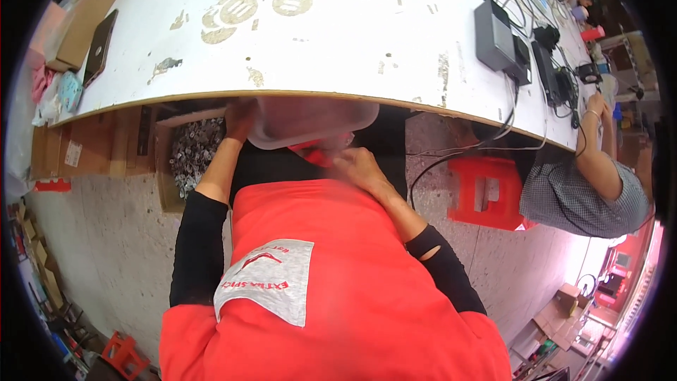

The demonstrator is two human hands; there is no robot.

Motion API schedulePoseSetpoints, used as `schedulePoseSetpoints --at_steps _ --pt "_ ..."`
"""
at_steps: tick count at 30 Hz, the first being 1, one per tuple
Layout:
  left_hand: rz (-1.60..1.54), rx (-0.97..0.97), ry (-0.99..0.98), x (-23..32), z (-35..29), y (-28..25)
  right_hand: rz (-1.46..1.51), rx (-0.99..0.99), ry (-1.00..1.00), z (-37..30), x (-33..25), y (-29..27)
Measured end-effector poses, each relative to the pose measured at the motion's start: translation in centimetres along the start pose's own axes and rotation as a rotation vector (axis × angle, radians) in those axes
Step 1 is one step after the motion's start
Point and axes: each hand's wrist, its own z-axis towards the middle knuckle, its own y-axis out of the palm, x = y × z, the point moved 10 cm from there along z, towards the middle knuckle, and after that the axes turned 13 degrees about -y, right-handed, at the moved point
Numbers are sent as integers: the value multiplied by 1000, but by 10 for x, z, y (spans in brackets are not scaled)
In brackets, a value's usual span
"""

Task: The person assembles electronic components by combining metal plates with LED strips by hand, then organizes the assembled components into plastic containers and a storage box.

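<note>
Red apron (338, 289) nearest; translucent tub (310, 121) under surface (317, 49) edge, long axis sideways. Left hand (240, 118) fingers gripping tub's left rim; right hand (358, 167) just below tub, nearer body, fingers curled, grip unclear.

I saw a long white worktable (338, 42) with a pale wood edge, its top scuffed and marked with round tan stains. On its left end lay a flat brown cardboard box (83, 20) and a dark tablet-like slab (99, 46). Toward the right sat a grey rectangular box (492, 34) beside black adapters and tangled black cables (546, 63). Below, the speckled grey concrete floor (106, 240) carried a red plastic stool (486, 192) and an open cardboard carton of small metal parts (190, 152).
</note>
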Motion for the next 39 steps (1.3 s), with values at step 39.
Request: schedulePoseSetpoints --at_steps 39 --pt "-36 -328 426 282 -172 -269 279 -67 -447 52 -245 -174"
